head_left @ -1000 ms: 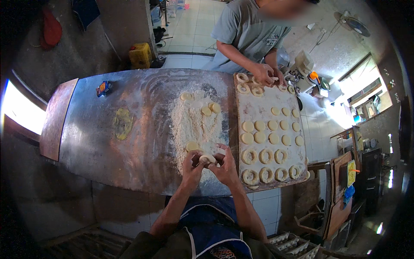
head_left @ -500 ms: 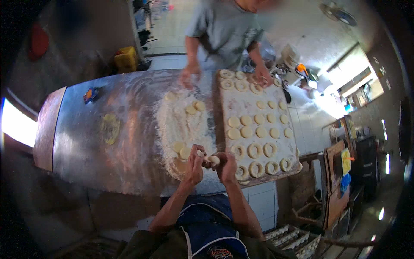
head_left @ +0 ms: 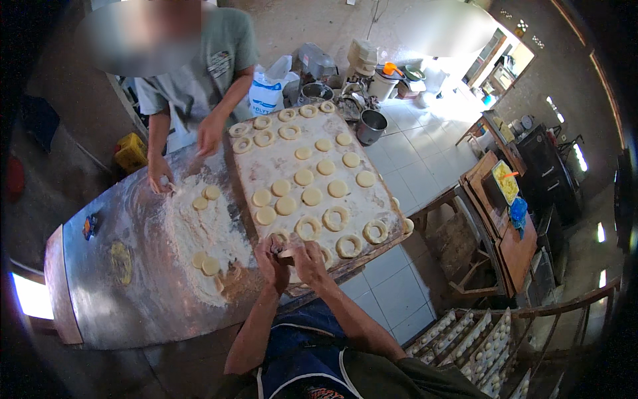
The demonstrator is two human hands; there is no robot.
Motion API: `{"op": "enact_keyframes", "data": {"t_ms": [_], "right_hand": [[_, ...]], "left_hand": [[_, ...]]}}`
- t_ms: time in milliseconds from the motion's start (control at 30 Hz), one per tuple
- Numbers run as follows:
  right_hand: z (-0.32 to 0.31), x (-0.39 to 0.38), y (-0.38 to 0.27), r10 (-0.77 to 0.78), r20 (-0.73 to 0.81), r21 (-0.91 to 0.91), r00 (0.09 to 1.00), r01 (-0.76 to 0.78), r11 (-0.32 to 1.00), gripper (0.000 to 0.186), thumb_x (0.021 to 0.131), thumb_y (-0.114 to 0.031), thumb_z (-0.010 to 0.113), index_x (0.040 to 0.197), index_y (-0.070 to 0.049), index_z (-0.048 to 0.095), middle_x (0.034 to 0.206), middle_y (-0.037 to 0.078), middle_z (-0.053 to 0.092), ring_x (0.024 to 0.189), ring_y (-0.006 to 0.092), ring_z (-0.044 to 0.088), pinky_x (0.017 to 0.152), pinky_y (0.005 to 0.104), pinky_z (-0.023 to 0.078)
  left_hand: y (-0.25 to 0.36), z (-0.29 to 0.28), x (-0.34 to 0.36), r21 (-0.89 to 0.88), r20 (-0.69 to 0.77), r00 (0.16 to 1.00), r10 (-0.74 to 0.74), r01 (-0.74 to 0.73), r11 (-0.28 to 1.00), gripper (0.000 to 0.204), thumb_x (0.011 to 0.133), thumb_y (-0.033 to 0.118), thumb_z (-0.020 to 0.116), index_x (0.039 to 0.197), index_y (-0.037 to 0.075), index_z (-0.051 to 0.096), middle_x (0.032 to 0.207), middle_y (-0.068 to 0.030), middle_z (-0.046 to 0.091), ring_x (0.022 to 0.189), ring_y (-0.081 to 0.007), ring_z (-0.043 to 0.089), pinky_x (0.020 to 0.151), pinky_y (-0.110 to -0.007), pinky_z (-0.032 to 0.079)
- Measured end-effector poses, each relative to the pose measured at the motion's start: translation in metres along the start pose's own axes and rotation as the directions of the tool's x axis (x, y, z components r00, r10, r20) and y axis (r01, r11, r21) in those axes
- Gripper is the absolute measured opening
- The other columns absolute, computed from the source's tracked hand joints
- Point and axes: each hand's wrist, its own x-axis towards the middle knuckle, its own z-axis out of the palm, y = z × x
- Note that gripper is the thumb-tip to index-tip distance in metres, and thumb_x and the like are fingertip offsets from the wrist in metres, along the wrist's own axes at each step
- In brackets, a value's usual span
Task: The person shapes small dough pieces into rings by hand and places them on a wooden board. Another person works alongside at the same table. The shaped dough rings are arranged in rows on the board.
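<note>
My left hand point(head_left: 271, 256) and my right hand point(head_left: 304, 259) are close together over the lower-left part of a floured board point(head_left: 269, 159), both closed on a pale piece of dough point(head_left: 286, 253), partly hidden by fingers. Around them on the board lie several dough rings point(head_left: 335, 218) and flat round dough discs point(head_left: 311, 195), in rows. Left of the board, loose flour point(head_left: 206, 233) covers part of the metal tabletop point(head_left: 116, 312), with several discs point(head_left: 210, 266) on it.
A co-worker in a grey shirt point(head_left: 222, 53) stands across the table, hands point(head_left: 159, 176) over the flour. Metal pots point(head_left: 371, 130) sit on the tiles behind. At right are a wooden stand point(head_left: 518, 256) with a yellow tray point(head_left: 505, 183), and a rack of dough trays point(head_left: 478, 346).
My view has turned rightward toward the board. My hands have shifted from the flour onto the board, still holding dough. The co-worker's hands have moved from the board over to the flour.
</note>
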Motion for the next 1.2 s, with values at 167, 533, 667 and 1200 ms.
{"op": "enact_keyframes", "data": {"t_ms": [167,533,667,1200], "right_hand": [[-0.068,0.005,0.03,-0.169,0.124,-0.291,0.978,0.198,0.936,0.047,0.099,-0.033,0.042,0.086,0.007,0.062,0.067,0.019,0.06,0.059,0.0278,0.056,0.055,0.043,0.041],[-0.177,0.007,0.032,-0.145,0.033,-0.301,0.989,0.148,0.942,0.062,0.101,-0.045,0.032,0.079,0.004,0.063,0.06,0.021,0.051,0.054,0.0299,0.05,0.059,0.0425,0.043],[-0.206,0.0,0.057,0.069,-0.183,0.068,0.981,-0.057,0.996,0.048,0.099,-0.041,0.041,0.077,-0.001,0.057,0.068,0.005,0.052,0.059,0.0184,0.045,0.058,0.0376,0.042],[-0.335,0.004,0.063,0.093,-0.465,-0.506,0.881,-0.35,0.788,0.043,0.079,-0.015,0.072,0.117,-0.002,0.057,0.09,0.017,0.061,0.079,0.0298,0.061,0.073,0.0408,0.049]], "left_hand": [[-0.015,0.056,-0.002,0.716,0.19,0.97,0.152,-0.243,0.654,0.042,0.097,0.04,0.04,0.102,0.003,0.058,0.085,-0.0116,0.066,0.079,-0.0238,0.064,0.064,-0.042,0.05],[-0.104,0.117,0.013,0.712,0.338,0.941,-0.022,-0.241,0.659,0.037,0.099,0.035,0.044,0.094,0.0,0.055,0.074,-0.0137,0.06,0.062,-0.025,0.054,0.056,-0.034,0.044],[-0.136,0.156,0.019,0.624,0.534,0.838,0.107,-0.477,0.619,0.034,0.1,0.031,0.039,0.085,0.003,0.052,0.073,-0.0112,0.056,0.065,-0.0224,0.052,0.059,-0.035,0.042],[-0.147,0.237,0.057,0.85,0.509,0.827,-0.24,-0.526,-0.01,0.03,0.089,0.035,0.059,0.102,0.008,0.063,0.105,-0.0126,0.062,0.102,-0.032,0.058,0.088,-0.048,0.046]]}}
